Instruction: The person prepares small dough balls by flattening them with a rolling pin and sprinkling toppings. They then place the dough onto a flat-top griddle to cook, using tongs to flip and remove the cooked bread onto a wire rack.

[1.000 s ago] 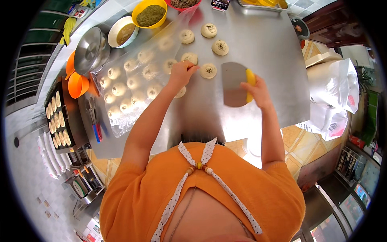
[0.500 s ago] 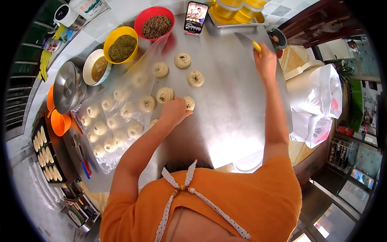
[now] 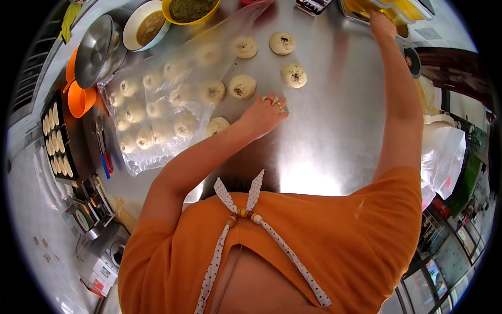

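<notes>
My left hand point(image 3: 269, 112), with a gold ring, has its fingers curled over a dough round, mostly hidden, on the steel worktop point(image 3: 329, 104). Seed-topped buns point(image 3: 294, 75) lie nearby, some loose and others under a clear plastic sheet point(image 3: 157, 120) at the left. My right hand point(image 3: 383, 25) reaches to the far right corner, at a metal tray point(image 3: 349, 15) of yellow containers point(image 3: 410, 9). Its fingertips are hidden among the yellow shapes, so I cannot tell what it grips.
Bowls of green filling point(image 3: 188, 9) and broth-like liquid point(image 3: 148, 29), a steel bowl point(image 3: 94, 49) and orange cups point(image 3: 81, 102) line the left back. A black pan of flat dough pieces point(image 3: 57, 141) is far left, beside utensils point(image 3: 104, 152). White sacks point(image 3: 442, 157) lie right.
My right hand has moved up and away to the tray; the yellow-handled scraper it held is no longer clearly visible. My left hand has moved rightward from the plastic sheet's edge onto a bun.
</notes>
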Motion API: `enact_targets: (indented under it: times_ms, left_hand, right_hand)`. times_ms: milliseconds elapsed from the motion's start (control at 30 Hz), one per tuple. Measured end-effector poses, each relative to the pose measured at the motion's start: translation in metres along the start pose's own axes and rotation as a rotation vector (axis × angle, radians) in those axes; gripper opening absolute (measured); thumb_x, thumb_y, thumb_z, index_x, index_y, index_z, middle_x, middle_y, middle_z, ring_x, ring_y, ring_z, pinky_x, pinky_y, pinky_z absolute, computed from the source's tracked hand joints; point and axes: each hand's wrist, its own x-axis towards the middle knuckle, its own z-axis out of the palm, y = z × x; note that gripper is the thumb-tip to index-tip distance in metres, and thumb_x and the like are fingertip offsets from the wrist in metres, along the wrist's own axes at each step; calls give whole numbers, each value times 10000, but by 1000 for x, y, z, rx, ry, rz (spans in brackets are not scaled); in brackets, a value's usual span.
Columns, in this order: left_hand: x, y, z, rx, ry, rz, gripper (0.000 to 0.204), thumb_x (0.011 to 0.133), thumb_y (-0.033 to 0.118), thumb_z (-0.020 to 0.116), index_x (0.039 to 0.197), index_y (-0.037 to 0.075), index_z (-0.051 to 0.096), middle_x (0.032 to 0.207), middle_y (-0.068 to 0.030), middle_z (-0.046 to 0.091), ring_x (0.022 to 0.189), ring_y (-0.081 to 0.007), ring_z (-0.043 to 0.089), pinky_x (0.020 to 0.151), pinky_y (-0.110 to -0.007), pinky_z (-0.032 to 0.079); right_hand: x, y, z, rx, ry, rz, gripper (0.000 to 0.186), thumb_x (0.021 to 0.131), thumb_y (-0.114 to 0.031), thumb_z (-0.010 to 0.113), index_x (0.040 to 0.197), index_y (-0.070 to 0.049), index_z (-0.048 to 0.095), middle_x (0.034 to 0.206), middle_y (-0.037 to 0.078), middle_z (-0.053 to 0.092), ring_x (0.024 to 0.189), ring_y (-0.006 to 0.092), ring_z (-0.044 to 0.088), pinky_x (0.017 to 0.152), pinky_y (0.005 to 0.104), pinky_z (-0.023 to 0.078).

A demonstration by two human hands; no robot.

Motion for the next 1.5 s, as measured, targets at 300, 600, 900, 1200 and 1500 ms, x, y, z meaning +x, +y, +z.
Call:
enact_targets:
  times_ms: [300, 600, 900, 1200, 1500]
  left_hand:
    - [-27, 17, -16, -244, -212, -285, 350, 751, 130, 684, 1075, 79, 563, 1198, -141, 517, 1042, -340, 535, 816, -395, 522]
    - [-42, -25, -12, -69, 162, -335, 586, 702, 247, 758, 1231, 142, 531, 1309, -139, 464, 1220, -325, 432, 962, -427, 416]
    - [-14, -78, -5, -113, -4, -344, 407, 709, 257, 740, 1075, 158, 593, 1143, -95, 564, 1099, -308, 516, 867, -397, 491]
    - [1, -74, 2, -37, 137, -470, 381, 703, 290, 732, 995, 103, 575, 1051, -113, 581, 1004, -315, 563, 790, -400, 520]
    - [-2, -74, -13, -134, 45, -657, 532, 744, 378, 719, 1092, 27, 522, 1146, -183, 532, 1064, -364, 540, 843, -425, 494]
  right_hand:
    - [-20, -10, -16, 5, 95, -15, 230, 908, -154, 444, 1076, -86, 585, 1129, 150, 625, 1009, 353, 616, 836, 478, 502]
    - [-192, -165, -81, 931, 220, -507, 444, 753, -229, 721, 1160, -132, 573, 1231, 113, 552, 1150, 296, 510, 959, 389, 425]
    - [-217, -208, -61, 957, 192, -531, 364, 654, -187, 770, 972, -146, 598, 1066, 44, 541, 1028, 242, 534, 779, 358, 514]
    - [-231, -250, -77, 805, 263, -406, 326, 664, -181, 761, 927, -93, 589, 954, 64, 534, 951, 234, 545, 675, 334, 519]
    - [-190, -225, -122, 873, 190, -274, 503, 659, -212, 781, 1108, -107, 580, 1160, 97, 534, 1080, 302, 516, 855, 413, 483]
